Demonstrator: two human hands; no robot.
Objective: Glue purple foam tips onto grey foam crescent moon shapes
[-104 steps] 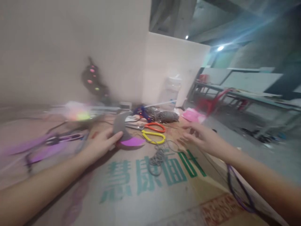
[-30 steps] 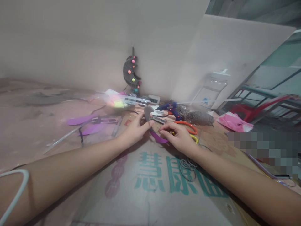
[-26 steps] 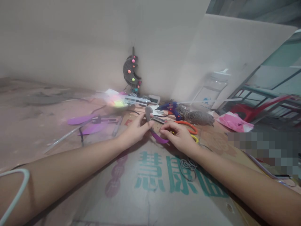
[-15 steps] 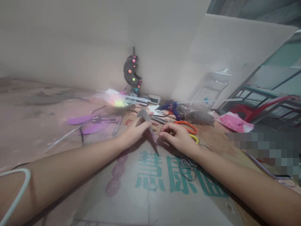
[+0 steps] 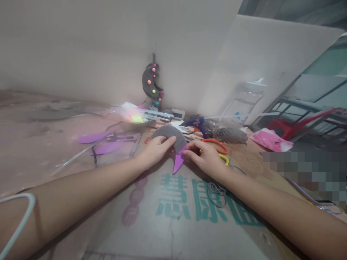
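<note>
A purple crescent-shaped cutout (image 5: pixel 178 163), mostly wound with grey yarn (image 5: pixel 169 134), is in my left hand (image 5: pixel 158 150). The thumb lies on its wound face, with the fingers behind. Its bare purple tip points down toward me. At the edge of the winding, my right hand (image 5: pixel 202 157) has thumb and forefinger pinched together on the yarn; the strand is hardly visible there. A loose grey yarn coil (image 5: pixel 217 195) lies below that wrist. Scissors with orange and yellow handles (image 5: pixel 215 145) lie just behind the right hand.
Printed cardboard (image 5: pixel 173 234) covers the work surface. Behind my hands are a blue glue gun (image 5: pixel 199 124) and a yarn skein (image 5: pixel 231 134). Purple cutouts (image 5: pixel 108 147) lie to the left. A decorated dark crescent (image 5: pixel 149 81) hangs at the wall, and a clear bottle (image 5: pixel 244 101) stands right.
My left hand has turned the crescent from nearly edge-on to broad face toward me, showing the grey winding and purple tip. My right hand stays pinched and now meets its edge.
</note>
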